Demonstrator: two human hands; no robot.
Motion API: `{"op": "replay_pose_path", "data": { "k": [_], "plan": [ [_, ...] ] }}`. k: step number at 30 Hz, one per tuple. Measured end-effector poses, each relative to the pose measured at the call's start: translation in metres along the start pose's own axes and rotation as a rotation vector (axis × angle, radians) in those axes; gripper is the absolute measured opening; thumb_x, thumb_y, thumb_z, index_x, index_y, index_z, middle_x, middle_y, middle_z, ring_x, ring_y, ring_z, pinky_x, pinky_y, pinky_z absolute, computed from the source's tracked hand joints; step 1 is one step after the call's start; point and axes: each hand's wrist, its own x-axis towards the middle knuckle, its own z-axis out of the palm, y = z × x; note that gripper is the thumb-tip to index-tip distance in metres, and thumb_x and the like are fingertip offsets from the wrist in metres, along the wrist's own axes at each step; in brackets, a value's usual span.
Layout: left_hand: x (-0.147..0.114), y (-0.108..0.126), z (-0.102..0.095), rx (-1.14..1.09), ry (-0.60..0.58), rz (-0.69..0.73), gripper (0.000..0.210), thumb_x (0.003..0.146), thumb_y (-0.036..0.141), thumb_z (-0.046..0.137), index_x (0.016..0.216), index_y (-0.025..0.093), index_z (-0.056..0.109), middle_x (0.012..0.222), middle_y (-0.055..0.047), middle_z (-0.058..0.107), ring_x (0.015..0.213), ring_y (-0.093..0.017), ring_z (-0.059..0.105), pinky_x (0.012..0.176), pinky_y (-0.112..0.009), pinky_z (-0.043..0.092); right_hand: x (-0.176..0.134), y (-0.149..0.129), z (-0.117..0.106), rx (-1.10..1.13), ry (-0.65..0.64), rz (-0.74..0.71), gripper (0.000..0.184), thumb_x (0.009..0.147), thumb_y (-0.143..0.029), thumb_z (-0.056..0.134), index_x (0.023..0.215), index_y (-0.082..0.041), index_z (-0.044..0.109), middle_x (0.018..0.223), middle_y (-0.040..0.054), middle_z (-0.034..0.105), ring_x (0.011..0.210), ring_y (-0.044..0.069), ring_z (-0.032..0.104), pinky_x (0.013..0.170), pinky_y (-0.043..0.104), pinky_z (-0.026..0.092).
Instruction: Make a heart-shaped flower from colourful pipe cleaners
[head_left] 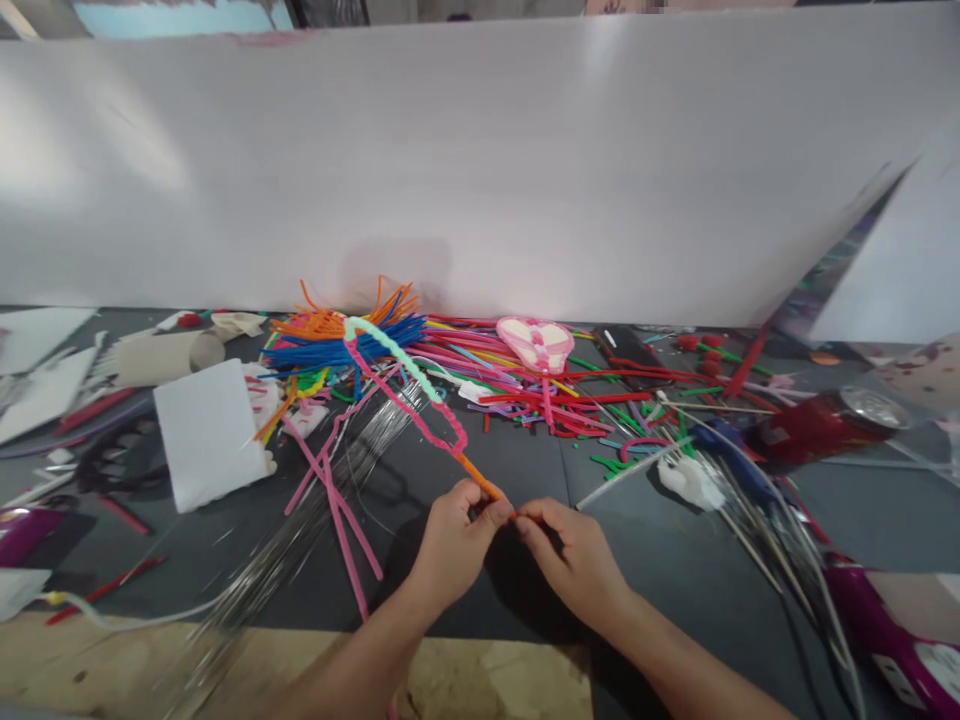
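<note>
Both of my hands pinch the orange stem (480, 476) of a pipe-cleaner loop. My left hand (457, 540) grips the stem just below the loop, thumb and fingers pressed together. Close beside it, my right hand (574, 560) pinches the stem's lower end with its fingertips. Up and to the left tilts the loop, a wavy outline of pink pipe cleaner (401, 397) and mint-green pipe cleaner (394, 347). Behind it lie bundles of blue pipe cleaners (322, 358) and orange pipe cleaners (390, 300). A pink and cream heart shape (535, 345) rests on the pile.
Thin metal wires (277, 535) and loose pink pipe cleaners (337, 510) lie left of my hands. A white card (211, 435) and cardboard tube (165, 357) sit farther left. To the right are a red can (821, 425), glue gun (735, 450) and purple can (892, 620). A white panel (480, 170) stands behind.
</note>
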Motion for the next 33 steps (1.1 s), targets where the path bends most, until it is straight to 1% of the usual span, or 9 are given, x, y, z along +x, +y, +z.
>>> {"op": "replay_pose_path", "data": {
  "k": [5, 11, 13, 16, 20, 24, 26, 28, 33],
  "plan": [
    [-0.0003, 0.0022, -0.0033, 0.030, -0.049, 0.061, 0.011, 0.075, 0.021, 0.053, 0.067, 0.018, 0.060, 0.065, 0.000, 0.060, 0.064, -0.015, 0.056, 0.064, -0.025, 0.044, 0.0012, 0.0003, 0.0014, 0.404, -0.155, 0.219, 0.030, 0.087, -0.046, 0.047, 0.075, -0.019, 0.055, 0.062, -0.0013, 0.055, 0.053, 0.011, 0.048, 0.052, 0.022, 0.039],
    [-0.0015, 0.0038, -0.0062, -0.166, -0.204, 0.020, 0.012, 0.076, 0.021, 0.051, 0.069, 0.017, 0.059, 0.065, 0.000, 0.057, 0.062, -0.013, 0.055, 0.063, -0.024, 0.044, 0.0021, 0.0022, 0.0045, 0.874, -0.300, 0.410, 0.037, 0.077, -0.052, 0.060, 0.072, -0.016, 0.054, 0.059, -0.0023, 0.053, 0.047, 0.007, 0.044, 0.049, 0.020, 0.037],
    [-0.0017, 0.0043, -0.0065, -0.237, -0.247, 0.011, 0.014, 0.077, 0.025, 0.053, 0.069, 0.016, 0.058, 0.063, 0.000, 0.056, 0.061, -0.013, 0.054, 0.063, -0.024, 0.044, 0.0017, 0.0019, 0.0060, 0.963, -0.327, 0.450, 0.038, 0.076, -0.054, 0.061, 0.072, -0.017, 0.052, 0.057, -0.0028, 0.052, 0.044, 0.007, 0.043, 0.047, 0.021, 0.037],
    [-0.0013, 0.0031, -0.0051, -0.299, -0.250, -0.004, 0.017, 0.078, 0.030, 0.054, 0.072, 0.015, 0.060, 0.064, -0.001, 0.057, 0.062, -0.013, 0.054, 0.064, -0.024, 0.045, 0.0010, 0.0007, 0.0059, 0.842, -0.259, 0.387, 0.037, 0.078, -0.054, 0.058, 0.073, -0.018, 0.052, 0.057, -0.0033, 0.050, 0.045, 0.008, 0.042, 0.049, 0.022, 0.037],
    [-0.0002, -0.0009, -0.0004, -0.234, -0.130, -0.015, 0.021, 0.078, 0.033, 0.056, 0.083, 0.015, 0.065, 0.074, -0.003, 0.064, 0.070, -0.015, 0.058, 0.069, -0.025, 0.046, 0.0010, -0.0013, 0.0010, 0.300, -0.059, 0.144, 0.026, 0.087, -0.042, 0.047, 0.076, -0.020, 0.055, 0.063, -0.0010, 0.054, 0.056, 0.012, 0.048, 0.056, 0.023, 0.039],
    [0.0007, -0.0022, 0.0017, -0.070, -0.010, -0.037, 0.018, 0.071, 0.033, 0.064, 0.071, 0.015, 0.066, 0.068, -0.002, 0.064, 0.067, -0.016, 0.057, 0.063, -0.025, 0.045, 0.0011, -0.0020, -0.0018, -0.017, 0.004, -0.040, 0.017, 0.088, -0.027, 0.045, 0.078, -0.021, 0.058, 0.070, 0.0020, 0.061, 0.064, 0.015, 0.055, 0.062, 0.025, 0.040],
    [0.0010, -0.0013, 0.0010, -0.024, 0.014, -0.047, 0.019, 0.071, 0.034, 0.064, 0.069, 0.015, 0.065, 0.065, -0.002, 0.063, 0.064, -0.016, 0.056, 0.061, -0.024, 0.043, 0.0011, -0.0016, -0.0014, -0.040, 0.003, -0.060, 0.015, 0.087, -0.025, 0.047, 0.079, -0.021, 0.060, 0.073, 0.0026, 0.063, 0.066, 0.015, 0.056, 0.064, 0.025, 0.041],
    [0.0012, 0.0002, -0.0004, 0.010, 0.009, -0.034, 0.017, 0.073, 0.032, 0.061, 0.068, 0.016, 0.064, 0.064, -0.001, 0.062, 0.063, -0.015, 0.055, 0.060, -0.024, 0.043, 0.0013, -0.0011, -0.0004, 0.028, -0.019, -0.007, 0.016, 0.087, -0.026, 0.047, 0.077, -0.020, 0.059, 0.070, 0.0017, 0.062, 0.065, 0.015, 0.055, 0.063, 0.024, 0.040],
    [0.0010, 0.0029, -0.0033, 0.034, -0.055, 0.008, 0.016, 0.077, 0.026, 0.053, 0.067, 0.017, 0.061, 0.059, 0.001, 0.059, 0.060, -0.014, 0.055, 0.060, -0.024, 0.042, 0.0027, 0.0005, 0.0009, 0.421, -0.166, 0.233, 0.030, 0.087, -0.044, 0.047, 0.075, -0.018, 0.057, 0.061, -0.0018, 0.055, 0.052, 0.010, 0.048, 0.052, 0.021, 0.037]
  ]
}}
